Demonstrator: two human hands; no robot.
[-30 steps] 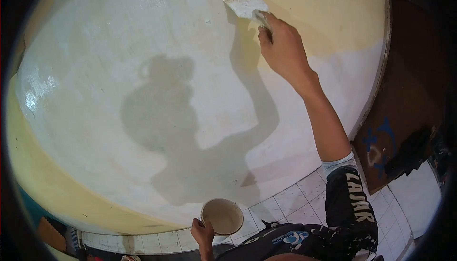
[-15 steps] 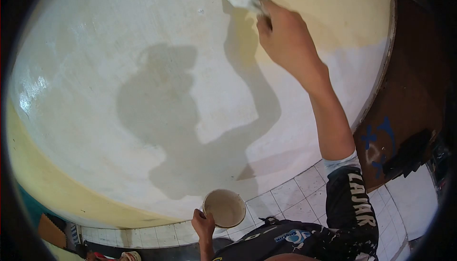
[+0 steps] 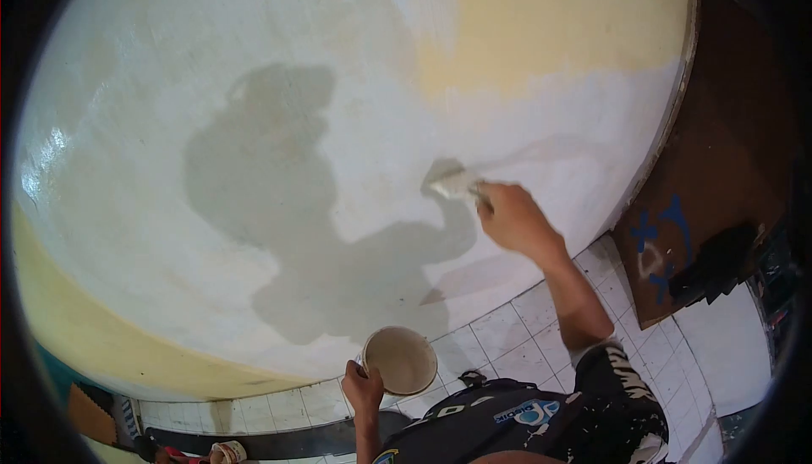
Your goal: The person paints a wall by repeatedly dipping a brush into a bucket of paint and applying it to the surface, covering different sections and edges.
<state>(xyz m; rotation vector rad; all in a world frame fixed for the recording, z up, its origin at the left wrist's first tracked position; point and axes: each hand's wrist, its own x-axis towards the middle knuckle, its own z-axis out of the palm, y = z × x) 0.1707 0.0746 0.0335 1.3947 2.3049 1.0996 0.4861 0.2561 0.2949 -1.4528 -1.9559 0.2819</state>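
My right hand (image 3: 518, 220) is closed round the handle of a paintbrush (image 3: 457, 183), its bristles pointing left near the wall. The wall (image 3: 381, 126) is mostly coated in white paint, with a yellow patch at the upper right and a yellow band at the lower left. Low in the view, my left hand (image 3: 364, 389) grips the side of a round paint bucket (image 3: 400, 361), fingers wrapped at its handle. Pale paint coats the inside of the bucket. A shadow of my head and arm falls across the white area.
White floor tiles (image 3: 507, 333) run along the foot of the wall. To the right stands a brown board (image 3: 710, 151) with blue marks and a black patch. A small tub (image 3: 228, 452) sits at the lower left, near a brown piece (image 3: 91, 413).
My right hand has brought the paintbrush down from the top of the wall to its middle. My left hand still holds the bucket in nearly the same place.
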